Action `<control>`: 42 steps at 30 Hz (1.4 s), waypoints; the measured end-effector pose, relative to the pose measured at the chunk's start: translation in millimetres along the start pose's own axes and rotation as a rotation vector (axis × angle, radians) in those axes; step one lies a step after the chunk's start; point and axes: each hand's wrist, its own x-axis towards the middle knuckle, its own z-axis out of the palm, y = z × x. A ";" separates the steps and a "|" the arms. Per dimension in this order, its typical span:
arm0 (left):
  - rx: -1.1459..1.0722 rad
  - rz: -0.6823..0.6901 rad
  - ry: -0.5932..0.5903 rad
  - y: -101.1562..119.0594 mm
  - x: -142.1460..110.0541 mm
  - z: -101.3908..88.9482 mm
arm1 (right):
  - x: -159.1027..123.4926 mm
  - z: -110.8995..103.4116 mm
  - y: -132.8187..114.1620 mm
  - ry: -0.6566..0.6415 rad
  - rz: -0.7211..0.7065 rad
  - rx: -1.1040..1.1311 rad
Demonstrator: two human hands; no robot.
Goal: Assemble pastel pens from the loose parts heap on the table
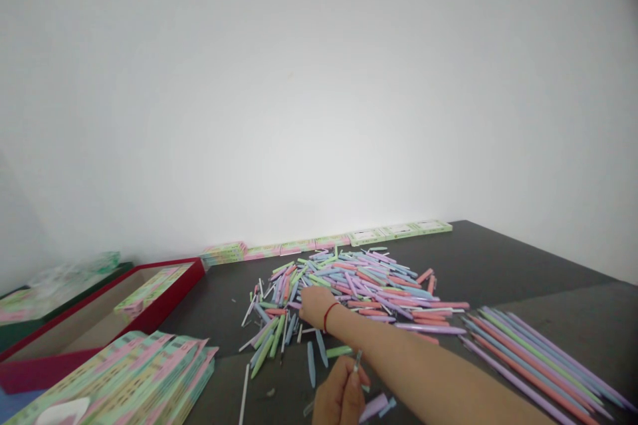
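A heap of pastel pen parts (363, 282) in pink, blue, green and purple lies on the dark table (498, 259). My right hand (315, 304), a red string round its wrist, reaches across into the heap's left side; its fingers curl down among the pieces and I cannot see what they hold. My left hand (340, 398) is low at the bottom edge, pinching a thin pen refill (357, 361) upright. Loose caps and barrels lie around it.
Assembled pens (538, 358) lie in a row at the right. Stacked pastel cards (129, 378) sit at the lower left, a red open box (100, 318) behind them. Flat packs (369, 235) line the table's far edge against a white wall.
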 end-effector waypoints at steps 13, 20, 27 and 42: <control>0.492 0.113 0.019 4.0 5.1 -4.6 | -179.6 -26.9 57.0 0.147 0.081 1.264; 0.793 0.310 0.007 11.2 5.0 -15.2 | -185.6 -26.0 56.7 0.239 0.047 1.268; 0.726 0.390 -0.049 10.1 9.9 -18.6 | -184.2 -17.1 60.9 0.262 0.081 1.311; 1.144 0.221 -0.168 33.0 2.6 -12.3 | -188.1 4.1 57.4 0.080 0.032 1.083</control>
